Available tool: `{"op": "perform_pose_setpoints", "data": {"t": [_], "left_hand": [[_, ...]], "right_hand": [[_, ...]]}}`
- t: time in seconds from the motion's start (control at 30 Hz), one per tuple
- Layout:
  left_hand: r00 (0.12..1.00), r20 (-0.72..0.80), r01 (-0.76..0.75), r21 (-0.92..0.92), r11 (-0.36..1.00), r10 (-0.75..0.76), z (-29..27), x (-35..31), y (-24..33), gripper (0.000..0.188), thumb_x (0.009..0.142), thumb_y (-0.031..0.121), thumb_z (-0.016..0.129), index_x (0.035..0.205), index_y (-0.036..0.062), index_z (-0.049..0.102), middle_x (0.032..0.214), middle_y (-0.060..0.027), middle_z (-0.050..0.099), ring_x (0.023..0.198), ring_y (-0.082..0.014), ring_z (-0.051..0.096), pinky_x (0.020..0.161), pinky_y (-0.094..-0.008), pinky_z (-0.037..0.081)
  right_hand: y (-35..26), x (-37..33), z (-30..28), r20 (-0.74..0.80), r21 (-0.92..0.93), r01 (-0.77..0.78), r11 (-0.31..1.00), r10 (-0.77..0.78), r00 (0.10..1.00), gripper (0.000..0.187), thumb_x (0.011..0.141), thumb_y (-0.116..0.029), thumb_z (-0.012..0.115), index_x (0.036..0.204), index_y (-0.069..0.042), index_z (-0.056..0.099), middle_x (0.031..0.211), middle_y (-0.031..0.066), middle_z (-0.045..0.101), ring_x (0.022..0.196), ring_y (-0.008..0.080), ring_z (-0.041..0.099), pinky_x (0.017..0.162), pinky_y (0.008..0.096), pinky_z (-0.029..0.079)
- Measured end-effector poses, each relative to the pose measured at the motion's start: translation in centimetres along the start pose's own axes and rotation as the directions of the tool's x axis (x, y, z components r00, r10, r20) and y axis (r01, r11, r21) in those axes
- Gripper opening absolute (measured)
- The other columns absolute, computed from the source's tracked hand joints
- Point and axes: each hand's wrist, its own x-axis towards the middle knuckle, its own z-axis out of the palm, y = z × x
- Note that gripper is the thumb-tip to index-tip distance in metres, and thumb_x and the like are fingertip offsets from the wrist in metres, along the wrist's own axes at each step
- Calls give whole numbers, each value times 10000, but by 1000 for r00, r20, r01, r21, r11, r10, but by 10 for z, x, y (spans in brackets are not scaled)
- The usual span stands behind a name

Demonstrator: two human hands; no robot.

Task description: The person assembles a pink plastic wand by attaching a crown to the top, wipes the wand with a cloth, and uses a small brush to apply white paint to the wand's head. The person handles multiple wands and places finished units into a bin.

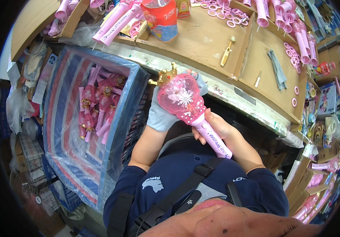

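A pink toy wand [181, 96] lies slantwise in front of my chest. Its heart-shaped clear pink head carries a white snowflake, and a gold crown [165, 75] tops it. My left hand [161, 114], in a pale grey-blue glove, cups the head from behind, with fingertips showing at its far edge. The wand's pale pink handle [213, 138], printed with dark lettering, points down toward my body. Bare fingers of my right hand [216, 125] wrap round the upper handle, just below the white-dotted collar.
On my left, a striped, plastic-lined crate [69, 154] holds several finished wands [100, 104]. Ahead, a cardboard-lined bench [201, 39] bears pink rings [233, 17], wand handles [118, 23], a red bag [160, 19], a yellow-handled tool [228, 51] and a grey cloth [276, 69].
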Motion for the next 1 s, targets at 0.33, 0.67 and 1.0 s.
{"op": "perform_pose_setpoints", "data": {"t": [0.33,0.67,1.0], "left_hand": [[997,-63,-20,401,916,50,-2,-1,6,507,1011,255,351,1448,5,283,1455,-145,391,1328,-229,408,1124,-379,319],[832,-465,-81,439,895,303,17,7,-10,503,926,383,497,1242,-7,494,1197,-158,528,1145,-280,477,1033,-422,370],[902,-114,79,992,99,416,-1,10,-44,906,736,750,388,1284,34,473,1191,-111,569,1085,-238,555,940,-397,444]], "right_hand": [[-20,-11,36,-426,-798,-251,547,-218,878,656,885,-476,599,1301,-7,406,1061,250,628,997,381,625,849,393,475],[-16,-13,40,-407,-850,-218,479,-337,849,650,874,-465,623,1289,-7,420,1040,241,642,990,374,639,842,386,487],[-43,-13,48,-425,-902,-304,307,-502,753,649,885,-461,603,1283,10,403,950,263,643,843,412,649,764,403,510]]}}
